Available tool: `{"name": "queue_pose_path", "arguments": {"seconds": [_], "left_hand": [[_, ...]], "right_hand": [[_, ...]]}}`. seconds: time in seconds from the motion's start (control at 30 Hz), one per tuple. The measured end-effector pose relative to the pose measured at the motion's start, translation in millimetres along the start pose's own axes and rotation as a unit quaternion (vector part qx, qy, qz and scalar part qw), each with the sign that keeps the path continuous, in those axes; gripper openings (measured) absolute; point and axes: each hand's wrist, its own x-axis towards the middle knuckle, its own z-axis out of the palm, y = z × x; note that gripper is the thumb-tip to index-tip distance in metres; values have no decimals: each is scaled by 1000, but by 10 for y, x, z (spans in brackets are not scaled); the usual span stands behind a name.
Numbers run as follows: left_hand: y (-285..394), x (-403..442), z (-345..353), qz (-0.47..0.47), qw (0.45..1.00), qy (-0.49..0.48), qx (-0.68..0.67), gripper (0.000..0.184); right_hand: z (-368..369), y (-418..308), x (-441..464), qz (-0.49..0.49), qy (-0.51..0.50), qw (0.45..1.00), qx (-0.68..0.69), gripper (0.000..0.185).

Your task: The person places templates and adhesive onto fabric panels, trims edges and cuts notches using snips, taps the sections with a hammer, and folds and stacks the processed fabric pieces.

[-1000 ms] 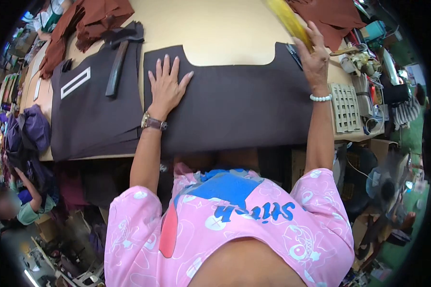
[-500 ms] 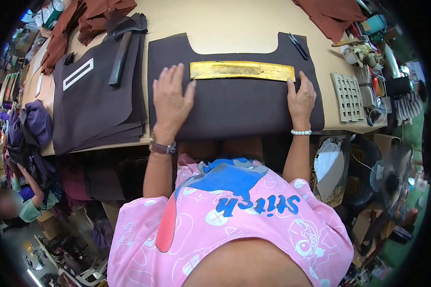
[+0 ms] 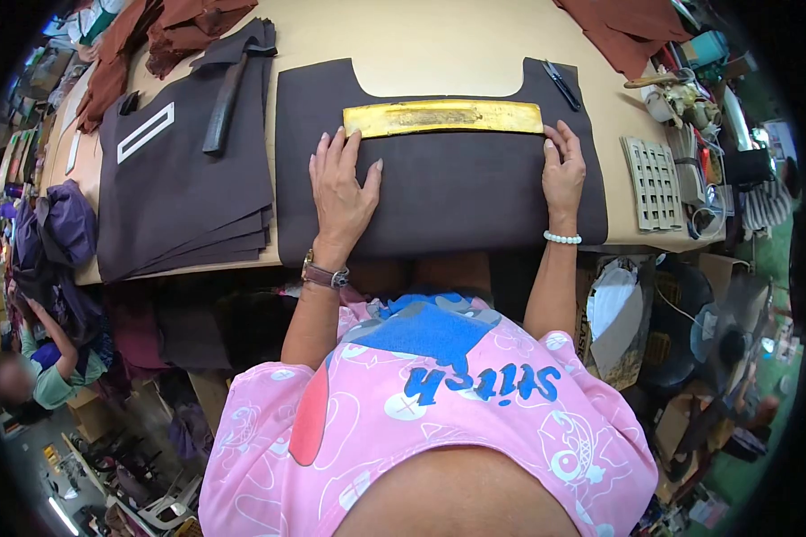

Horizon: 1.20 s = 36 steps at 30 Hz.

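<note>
A dark fabric panel (image 3: 439,188) with a wide notch in its far edge lies flat on the table. Across it, just below the notch, rests a long yellow strip (image 3: 442,117) with a worn dark patch. My left hand (image 3: 342,199) lies on the panel with fingers spread, its fingertips at the strip's left end. At the strip's right end is my right hand (image 3: 562,177), its fingers bent and touching or very near the corner, thumb apart from them. Small dark snips (image 3: 561,84) lie on the panel's upper right corner.
Left of the panel, stacked dark pieces (image 3: 184,179) carry a white rectangular frame (image 3: 146,134) and a dark bar (image 3: 225,107). Rust-coloured fabric (image 3: 627,36) lies at the far right, near a beige grid tray (image 3: 652,183). Another person (image 3: 54,367) is at the lower left.
The yellow strip has come down from my raised right hand onto the panel, then shifted slightly left and away from me. My left hand has moved to its left end.
</note>
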Motion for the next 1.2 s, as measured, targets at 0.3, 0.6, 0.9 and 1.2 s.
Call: {"name": "queue_pose_path", "arguments": {"seconds": [0.3,0.6,0.9,1.2], "left_hand": [[42,14,-40,-10,1000,-12,19,50],[47,10,-37,-9,999,-22,34,48],[24,7,-21,-9,999,-24,36,48],[44,12,-33,-17,999,-29,35,48]], "right_hand": [[8,38,-4,-3,-27,999,-29,38],[-13,61,0,1,-58,997,-54,38],[-17,8,-17,2,-61,993,-106,38],[-11,-30,-36,3,-53,992,-113,37]]}}
